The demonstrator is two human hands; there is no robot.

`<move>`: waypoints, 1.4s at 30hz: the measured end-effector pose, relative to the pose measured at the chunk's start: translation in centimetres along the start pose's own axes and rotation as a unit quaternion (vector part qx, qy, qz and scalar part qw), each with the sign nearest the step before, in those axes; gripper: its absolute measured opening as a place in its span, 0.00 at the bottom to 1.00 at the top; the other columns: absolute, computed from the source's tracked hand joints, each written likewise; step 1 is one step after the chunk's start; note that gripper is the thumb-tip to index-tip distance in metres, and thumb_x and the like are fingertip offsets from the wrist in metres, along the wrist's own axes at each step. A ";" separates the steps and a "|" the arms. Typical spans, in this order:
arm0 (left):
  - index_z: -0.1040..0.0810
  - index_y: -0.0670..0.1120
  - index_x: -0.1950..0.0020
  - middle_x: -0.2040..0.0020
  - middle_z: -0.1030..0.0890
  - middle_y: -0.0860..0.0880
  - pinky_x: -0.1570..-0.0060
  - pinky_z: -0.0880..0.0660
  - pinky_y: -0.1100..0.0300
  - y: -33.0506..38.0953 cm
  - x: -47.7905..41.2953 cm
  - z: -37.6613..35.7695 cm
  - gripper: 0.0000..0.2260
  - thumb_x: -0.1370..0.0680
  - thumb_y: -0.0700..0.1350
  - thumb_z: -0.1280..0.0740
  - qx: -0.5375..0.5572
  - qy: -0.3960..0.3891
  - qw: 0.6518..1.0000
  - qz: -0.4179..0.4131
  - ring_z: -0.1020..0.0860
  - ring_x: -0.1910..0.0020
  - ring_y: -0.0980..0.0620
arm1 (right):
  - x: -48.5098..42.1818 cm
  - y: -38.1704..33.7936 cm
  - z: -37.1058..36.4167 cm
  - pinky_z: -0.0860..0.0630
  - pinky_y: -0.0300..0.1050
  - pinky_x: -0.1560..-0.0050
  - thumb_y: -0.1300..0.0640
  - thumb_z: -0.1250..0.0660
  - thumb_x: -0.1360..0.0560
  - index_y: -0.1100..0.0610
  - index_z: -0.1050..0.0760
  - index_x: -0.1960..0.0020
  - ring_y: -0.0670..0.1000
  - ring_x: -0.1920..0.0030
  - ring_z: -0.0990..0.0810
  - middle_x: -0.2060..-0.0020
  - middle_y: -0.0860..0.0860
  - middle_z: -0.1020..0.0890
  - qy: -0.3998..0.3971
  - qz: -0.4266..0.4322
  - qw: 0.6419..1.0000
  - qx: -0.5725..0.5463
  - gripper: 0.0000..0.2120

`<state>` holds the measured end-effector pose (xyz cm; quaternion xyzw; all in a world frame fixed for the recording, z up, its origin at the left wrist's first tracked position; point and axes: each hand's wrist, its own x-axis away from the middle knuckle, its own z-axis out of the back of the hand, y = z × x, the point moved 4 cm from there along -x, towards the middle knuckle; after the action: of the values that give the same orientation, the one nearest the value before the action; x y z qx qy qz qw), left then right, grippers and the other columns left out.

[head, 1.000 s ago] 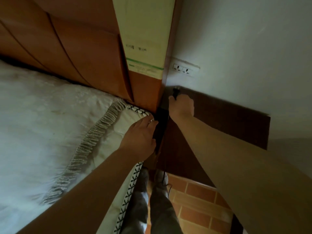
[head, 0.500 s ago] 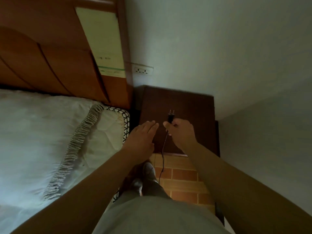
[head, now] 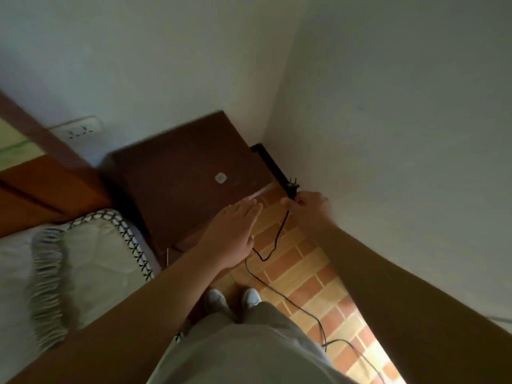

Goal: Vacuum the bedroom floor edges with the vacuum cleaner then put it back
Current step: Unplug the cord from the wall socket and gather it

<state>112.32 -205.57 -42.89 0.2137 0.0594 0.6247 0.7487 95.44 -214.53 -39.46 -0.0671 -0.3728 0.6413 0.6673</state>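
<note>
Where two pale walls [head: 388, 106] meet in a corner, the head view looks steeply down past the person's grey-clad body. A bed [head: 83, 273] with a white quilted cover and a fringed trim fills the lower left, and its wooden headboard [head: 41, 189] stands against the wall. A brick-patterned floor [head: 304, 273] forms a narrow strip between the bed and the right-hand wall. A dark brown nightstand [head: 180, 189] stands in the corner just beside the bed and blocks the far end of that strip.

The left grip [head: 235, 234] hovers over the nightstand's near edge with its fingers straight and together, holding nothing. The right grip [head: 307, 210], close to the right-hand wall, pinches a black power cord [head: 280, 231] just below its plug [head: 292, 187], whose prongs point up. The cord loops beneath the left grip, crosses the floor beside two pale shoes [head: 216, 297] and leaves at the lower right edge.

A white wall socket [head: 80, 131] sits above the nightstand's left rear corner, well apart from the plug. A small pale round disc [head: 220, 177] lies on the nightstand top.
</note>
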 end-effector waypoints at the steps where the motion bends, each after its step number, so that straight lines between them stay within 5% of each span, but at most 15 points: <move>1: 0.48 0.47 0.17 0.18 0.43 0.48 0.21 0.44 0.54 1.6 -0.6 -0.5 0.33 0.18 0.51 0.36 -0.007 -0.009 1.000 -0.026 0.44 0.19 0.50 | 0.9 2.2 1.1 0.31 0.41 0.69 0.48 0.31 0.20 0.58 0.21 0.59 0.50 0.68 0.24 0.70 0.49 0.23 0.016 -0.026 0.999 -0.016 0.14; 8: 0.43 0.48 0.18 0.18 0.41 0.47 0.24 0.38 0.51 12.2 -2.4 -5.6 0.32 0.20 0.48 0.34 -0.042 -0.099 0.986 -0.130 0.40 0.20 0.47 | 8.4 18.2 6.0 0.34 0.39 0.72 0.50 0.32 0.20 0.55 0.22 0.59 0.53 0.67 0.25 0.70 0.49 0.25 0.114 -0.164 0.979 -0.044 0.11; 17: 0.48 0.52 0.17 0.16 0.50 0.54 0.22 0.48 0.54 26.7 0.3 -13.2 0.32 0.17 0.45 0.36 -0.073 -0.198 0.957 -0.201 0.52 0.18 0.52 | 22.9 34.8 9.0 0.35 0.45 0.64 0.52 0.31 0.21 0.56 0.23 0.60 0.58 0.62 0.25 0.66 0.54 0.23 0.205 -0.295 0.924 -0.127 0.12; 25: 0.49 0.52 0.16 0.16 0.48 0.53 0.21 0.50 0.54 38.8 1.6 -18.0 0.32 0.17 0.47 0.37 -0.136 -0.246 0.897 -0.341 0.50 0.18 0.52 | 36.6 45.5 9.8 0.33 0.46 0.58 0.51 0.34 0.19 0.59 0.16 0.46 0.59 0.55 0.22 0.55 0.59 0.17 0.289 -0.417 0.842 -0.185 0.12; 30: 0.46 0.52 0.17 0.17 0.46 0.53 0.21 0.49 0.54 43.2 1.0 -20.5 0.33 0.19 0.47 0.35 -0.162 -0.274 0.852 -0.415 0.48 0.18 0.52 | 42.9 47.9 7.9 0.28 0.46 0.55 0.51 0.34 0.19 0.59 0.16 0.49 0.61 0.51 0.19 0.54 0.58 0.16 0.313 -0.502 0.780 -0.203 0.12; 34: 0.46 0.52 0.17 0.17 0.45 0.53 0.21 0.49 0.54 45.1 0.0 -21.6 0.33 0.19 0.47 0.34 -0.179 -0.301 0.811 -0.468 0.48 0.18 0.53 | 44.7 47.3 6.7 0.21 0.57 0.44 0.51 0.34 0.20 0.59 0.17 0.45 0.61 0.47 0.18 0.48 0.59 0.16 0.330 -0.554 0.730 -0.228 0.13; 42: 0.46 0.52 0.17 0.18 0.43 0.53 0.22 0.47 0.54 44.7 -4.7 -20.8 0.33 0.19 0.48 0.33 -0.198 -0.329 0.736 -0.558 0.47 0.18 0.53 | 40.1 42.0 4.1 0.31 0.45 0.54 0.49 0.34 0.19 0.56 0.18 0.48 0.58 0.51 0.22 0.53 0.56 0.19 0.350 -0.604 0.669 -0.255 0.11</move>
<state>63.27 -199.20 -44.91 0.1812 -0.2066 -0.0167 0.9614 55.23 -172.74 -43.89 -0.2147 -0.2197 -0.0931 0.9471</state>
